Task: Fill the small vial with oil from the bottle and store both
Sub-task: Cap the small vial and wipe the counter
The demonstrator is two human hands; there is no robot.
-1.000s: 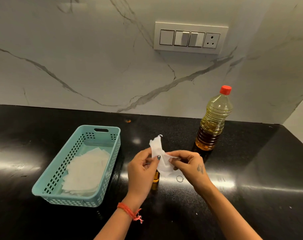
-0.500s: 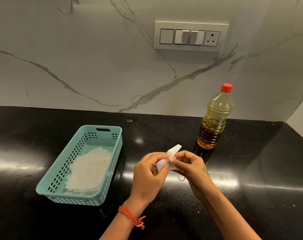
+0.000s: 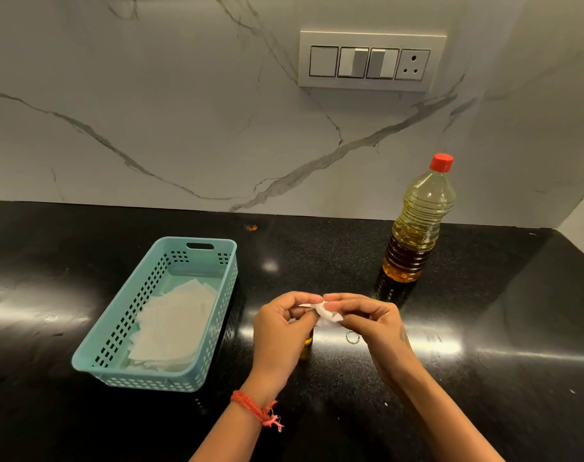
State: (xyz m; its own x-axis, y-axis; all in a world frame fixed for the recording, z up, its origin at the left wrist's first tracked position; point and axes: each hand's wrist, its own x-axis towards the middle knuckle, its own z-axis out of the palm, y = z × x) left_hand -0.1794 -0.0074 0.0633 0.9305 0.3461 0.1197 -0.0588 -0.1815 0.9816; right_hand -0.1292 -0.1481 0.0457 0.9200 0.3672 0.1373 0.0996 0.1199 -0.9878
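Observation:
A clear oil bottle (image 3: 419, 225) with a red cap stands upright at the back right of the black counter. The small vial (image 3: 308, 338), holding amber oil, stands on the counter and shows only its lower part below my left hand (image 3: 280, 331). My left hand and my right hand (image 3: 370, 321) meet above the vial, and both pinch a small crumpled white tissue (image 3: 327, 316) between their fingertips. Whether the left hand also touches the vial is hidden.
A teal perforated basket (image 3: 117, 328) with white tissue sheets inside sits to the left. A small ring-shaped mark or object (image 3: 352, 337) lies on the counter by my right hand. A switch panel (image 3: 370, 61) is on the marble wall.
The tissue was spread tall between my hands; both hands have folded and scrunched it into a small wad and lowered it over the vial.

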